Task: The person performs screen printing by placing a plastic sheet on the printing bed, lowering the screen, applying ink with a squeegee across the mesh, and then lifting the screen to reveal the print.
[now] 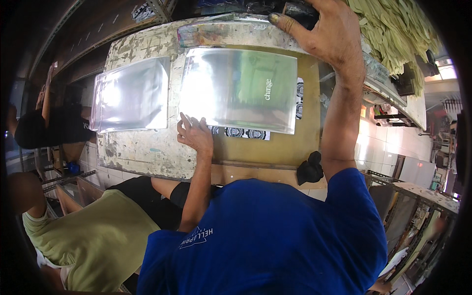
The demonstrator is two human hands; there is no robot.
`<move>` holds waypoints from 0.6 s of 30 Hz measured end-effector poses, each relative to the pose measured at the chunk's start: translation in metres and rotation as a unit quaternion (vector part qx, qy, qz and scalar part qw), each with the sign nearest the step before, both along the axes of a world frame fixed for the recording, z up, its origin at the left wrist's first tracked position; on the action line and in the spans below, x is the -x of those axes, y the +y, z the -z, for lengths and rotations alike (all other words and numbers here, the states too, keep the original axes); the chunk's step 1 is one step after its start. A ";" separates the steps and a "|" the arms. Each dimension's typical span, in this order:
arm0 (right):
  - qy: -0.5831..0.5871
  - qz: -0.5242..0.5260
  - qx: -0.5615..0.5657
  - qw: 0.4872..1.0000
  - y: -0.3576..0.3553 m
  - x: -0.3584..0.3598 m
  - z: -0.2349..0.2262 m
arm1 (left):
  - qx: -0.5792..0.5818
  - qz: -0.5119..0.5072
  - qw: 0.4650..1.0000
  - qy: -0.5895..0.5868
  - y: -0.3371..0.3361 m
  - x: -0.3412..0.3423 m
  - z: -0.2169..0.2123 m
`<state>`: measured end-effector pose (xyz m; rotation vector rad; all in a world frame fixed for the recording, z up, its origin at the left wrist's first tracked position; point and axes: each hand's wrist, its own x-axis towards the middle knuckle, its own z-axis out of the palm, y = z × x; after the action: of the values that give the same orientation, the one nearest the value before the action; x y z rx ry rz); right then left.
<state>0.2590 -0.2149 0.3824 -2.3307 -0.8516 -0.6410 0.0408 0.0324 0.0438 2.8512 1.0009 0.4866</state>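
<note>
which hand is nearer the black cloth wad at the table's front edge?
Left. The left hand rests at the clear sheet's near edge, closer to the black cloth; the right hand is at the table's far edge.

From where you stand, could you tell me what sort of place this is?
Probably a small screen-printing workshop. The left hand rests on a clear film over a paint-stained table, the right hand grips a frame, and pale strips hang nearby.

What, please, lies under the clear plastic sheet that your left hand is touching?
Under the clear plastic sheet a green surface shows through. A printed strip with round black emblems pokes out along its edges; the rest of that strip is covered.
</note>
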 end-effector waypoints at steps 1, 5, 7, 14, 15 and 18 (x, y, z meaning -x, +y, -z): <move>-0.003 0.001 0.002 1.000 0.001 -0.001 0.000 | -0.003 0.016 1.000 -0.002 0.001 0.001 0.004; -0.006 0.010 0.013 1.000 0.001 -0.004 0.001 | -0.051 -0.009 0.998 -0.029 0.001 -0.002 0.007; -0.016 0.017 0.015 1.000 0.000 -0.004 0.001 | -0.057 -0.024 0.997 -0.055 0.000 -0.004 0.007; 0.016 0.004 -0.002 1.000 0.000 -0.002 0.000 | 0.000 0.021 0.994 -0.110 -0.006 -0.012 -0.006; 0.021 0.018 0.005 1.000 0.001 -0.003 0.001 | 0.021 0.020 0.989 -0.143 -0.007 -0.018 -0.012; 0.052 -0.061 -0.073 0.994 0.005 -0.008 0.006 | 0.011 0.044 0.982 -0.184 -0.011 -0.035 -0.038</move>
<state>0.2669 -0.2103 0.3766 -2.1434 -0.8635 -0.5080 0.0755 0.0213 0.0820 2.6292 0.8026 0.9428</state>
